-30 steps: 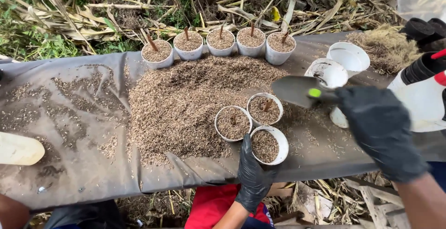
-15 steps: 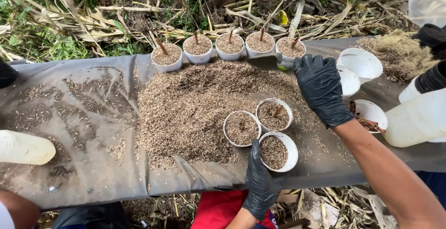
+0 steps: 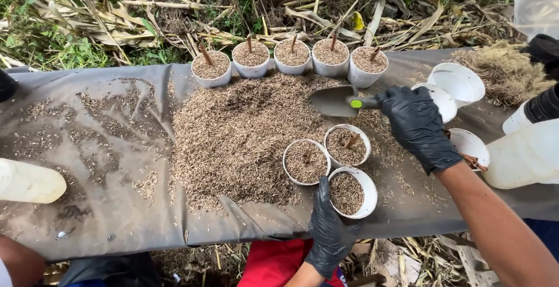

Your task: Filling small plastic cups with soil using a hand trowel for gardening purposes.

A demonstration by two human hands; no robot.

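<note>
Nearest the camera, the left hand (image 3: 329,229), in a black glove, wraps its fingers around the side of a small white plastic cup filled with brown husk mix (image 3: 351,191), which sits at the front edge of the grey sheet-covered bench (image 3: 116,205). That edge is the first risk: the cup is held from one side only, and a nudge or a slack fold in the sheet could tip it off the bench.

Just behind it stand two more white cups of husk with short brown cuttings (image 3: 326,154), touching one another and the held cup. A knock to one would likely shift all three and loosen the cuttings.

Further on, the right hand (image 3: 418,125), also black-gloved, is closed around the green-tipped handle of a grey metal trowel (image 3: 335,100), whose blade lies low over the big heap of brown husk (image 3: 239,135). A full blade carried over the narrow cups could spill husk around them or bury a cutting.

At the far edge, a row of five filled white cups with cuttings (image 3: 291,58) stands close to the heap; a wide sweep of the trowel could strike them.
</note>
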